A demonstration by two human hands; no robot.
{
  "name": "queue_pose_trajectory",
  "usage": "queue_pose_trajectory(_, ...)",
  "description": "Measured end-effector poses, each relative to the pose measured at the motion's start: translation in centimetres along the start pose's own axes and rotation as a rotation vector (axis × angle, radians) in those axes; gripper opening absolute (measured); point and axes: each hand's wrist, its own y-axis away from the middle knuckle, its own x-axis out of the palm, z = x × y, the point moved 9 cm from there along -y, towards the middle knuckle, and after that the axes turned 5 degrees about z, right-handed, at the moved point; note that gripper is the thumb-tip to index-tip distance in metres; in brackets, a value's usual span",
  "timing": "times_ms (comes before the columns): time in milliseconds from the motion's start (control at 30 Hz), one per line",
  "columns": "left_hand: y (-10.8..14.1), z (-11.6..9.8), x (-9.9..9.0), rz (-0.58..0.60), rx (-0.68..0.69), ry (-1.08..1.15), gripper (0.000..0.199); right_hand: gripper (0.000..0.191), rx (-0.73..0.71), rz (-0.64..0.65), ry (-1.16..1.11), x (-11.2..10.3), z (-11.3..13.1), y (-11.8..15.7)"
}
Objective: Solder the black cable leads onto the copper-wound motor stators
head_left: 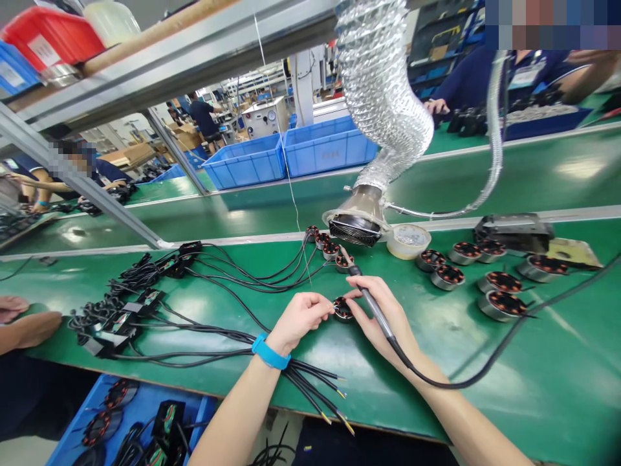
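My right hand (381, 317) is closed round a soldering iron (373, 304), whose tip points up and away toward the row of wired motor stators (331, 250). Its thumb and a fingertip also rest against a small round motor stator (343, 309) on the bench. On the stator's left side my left hand (303, 317), wearing a blue wristband (270, 352), pinches its fingers together at the rim; what lies between them is too small to make out. Black cables (315, 382) with bare coloured wire ends pass under my left wrist. A thin wire (291, 181) hangs down from above.
More stators (447, 277) stand at the right. A foil exhaust duct (383, 97) hangs over the green bench (417, 414), beside a round tub (408, 241). Bundled cables (130, 291) lie left; a blue bin (198, 414) sits below. A co-worker's hand (29, 323) rests at far left.
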Motion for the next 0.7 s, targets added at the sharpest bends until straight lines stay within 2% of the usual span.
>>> queue_pose_trajectory(167,0.0,0.1,-0.3,-0.035,-0.001,0.019,0.026,0.051,0.005,0.114,0.015,0.1,-0.2,1.7)
queue_pose_trajectory(333,0.4,0.2,0.1,-0.013,-0.014,0.052,0.027,0.048,0.029,0.195,0.016,2.0,-1.5,1.8)
queue_pose_trajectory(433,0.5,0.2,0.2,-0.012,-0.018,0.053,0.027,0.049,0.043,0.180,0.063,2.5,-1.9,1.6)
queue_pose_trajectory(700,0.2,0.4,0.3,-0.024,-0.039,-0.003,0.029,0.049,0.080,0.111,0.132,2.0,-2.7,2.0)
